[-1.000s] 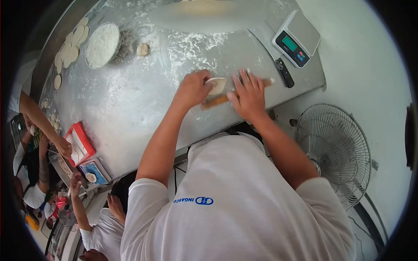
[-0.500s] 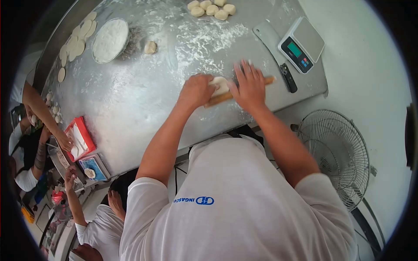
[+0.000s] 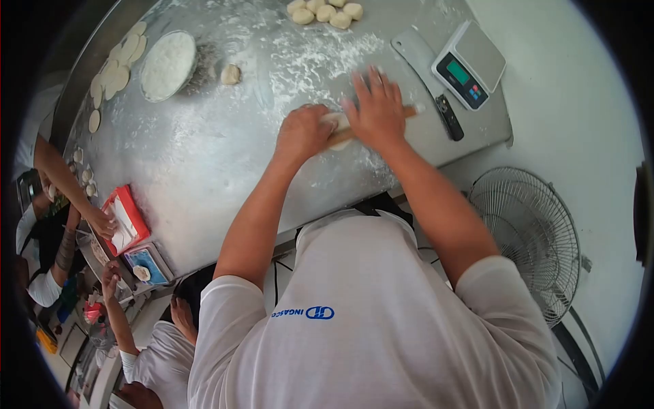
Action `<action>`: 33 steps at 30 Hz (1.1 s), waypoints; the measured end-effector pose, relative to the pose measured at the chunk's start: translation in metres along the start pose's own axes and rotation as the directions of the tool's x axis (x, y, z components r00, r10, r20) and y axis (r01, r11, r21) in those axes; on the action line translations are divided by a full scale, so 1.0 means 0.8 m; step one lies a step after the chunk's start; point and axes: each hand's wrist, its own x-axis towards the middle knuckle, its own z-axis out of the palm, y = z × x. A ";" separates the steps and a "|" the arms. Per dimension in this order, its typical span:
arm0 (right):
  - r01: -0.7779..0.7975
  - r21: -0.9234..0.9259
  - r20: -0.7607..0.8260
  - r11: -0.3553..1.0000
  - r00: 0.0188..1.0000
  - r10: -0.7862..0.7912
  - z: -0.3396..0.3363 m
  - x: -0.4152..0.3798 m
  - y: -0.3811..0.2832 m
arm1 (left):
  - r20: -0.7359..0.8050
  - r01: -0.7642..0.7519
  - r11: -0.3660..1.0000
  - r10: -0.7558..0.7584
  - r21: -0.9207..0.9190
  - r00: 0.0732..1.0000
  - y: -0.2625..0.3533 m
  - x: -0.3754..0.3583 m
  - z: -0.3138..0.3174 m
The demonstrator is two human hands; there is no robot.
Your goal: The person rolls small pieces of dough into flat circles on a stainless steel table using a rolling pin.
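A wooden rolling pin (image 3: 411, 111) lies slantwise on the floured metal table, across a flat piece of dough (image 3: 336, 122). My left hand (image 3: 304, 133) has its fingers curled at the dough's left edge, by the pin's near end; what the fingertips pinch is partly hidden. My right hand (image 3: 377, 112) rests flat on the pin with its fingers spread, slightly blurred.
Several dough balls (image 3: 340, 20) sit at the far edge, a cleaver (image 3: 417, 54) and a scale (image 3: 470, 65) at right. A flour bowl (image 3: 168, 66), dough lump (image 3: 231, 74), dough discs (image 3: 109, 78) and red tray (image 3: 133, 214) are leftward, near co-workers' arms. A fan (image 3: 524, 238) stands right.
My right hand and the rolling pin have moved forward over the dough, away from my body. My left hand has shifted slightly forward and left.
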 end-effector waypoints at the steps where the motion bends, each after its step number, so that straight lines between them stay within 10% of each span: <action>1: 0.036 -0.023 0.035 0.999 0.999 -0.035 -0.006 -0.036 0.006 | -0.007 -0.024 1.000 0.024 0.009 1.000 -0.006 -0.003 0.003; 6: 0.132 -0.001 0.134 0.991 0.982 -0.131 -0.031 -0.129 0.026 | 0.196 0.243 0.949 -0.204 -0.202 0.959 -0.009 -0.027 0.005; 12: 0.006 -0.086 0.046 0.996 0.999 -0.002 0.012 0.038 -0.009 | 0.049 0.150 0.973 -0.143 -0.175 0.988 -0.010 -0.007 0.009; 17: 0.041 0.010 0.012 0.999 0.999 -0.041 -0.002 -0.025 -0.002 | 0.096 0.006 0.993 -0.017 0.119 0.995 -0.011 0.011 0.000; 22: 0.140 0.003 0.102 0.990 0.985 -0.140 -0.026 -0.130 0.024 | 0.234 0.213 0.946 -0.156 -0.245 0.960 -0.017 -0.022 -0.001; 29: 0.030 -0.054 0.009 0.998 1.000 -0.030 0.016 0.030 -0.003 | 0.006 0.080 0.992 -0.080 -0.096 0.997 -0.001 -0.010 0.002; 33: 0.040 0.009 0.020 0.999 0.999 -0.040 0.003 -0.005 -0.004 | 0.203 -0.028 0.991 0.001 0.130 0.979 -0.009 0.006 -0.010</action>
